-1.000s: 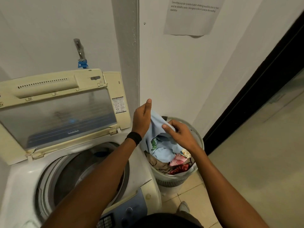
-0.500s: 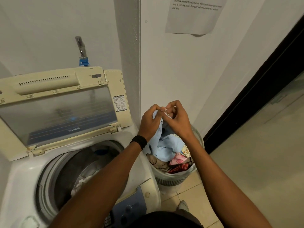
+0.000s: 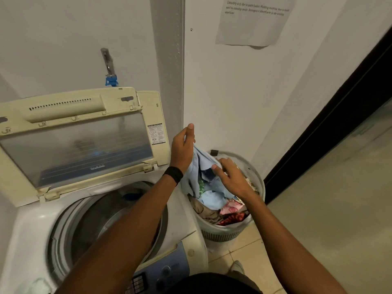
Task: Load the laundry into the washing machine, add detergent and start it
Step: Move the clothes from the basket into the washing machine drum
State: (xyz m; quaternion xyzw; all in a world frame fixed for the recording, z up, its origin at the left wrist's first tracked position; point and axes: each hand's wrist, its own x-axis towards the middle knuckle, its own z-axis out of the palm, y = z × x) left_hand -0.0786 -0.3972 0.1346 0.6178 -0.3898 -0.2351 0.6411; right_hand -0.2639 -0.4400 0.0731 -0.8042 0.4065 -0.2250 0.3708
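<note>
Holding a blue garment (image 3: 213,190) just above the basket (image 3: 257,179), left hand (image 3: 182,149) clamped on its top. Pinching a fold just below with the right hand (image 3: 232,178). Left of both hands, lid up, the washing machine (image 3: 182,228).

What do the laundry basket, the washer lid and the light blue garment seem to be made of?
The laundry basket looks like matte white plastic, given its moulded slotted wall. The washer lid seems yellowed plastic around a translucent window, plastic or glass, unclear. The light blue garment is soft fabric: it folds and drapes.
</note>
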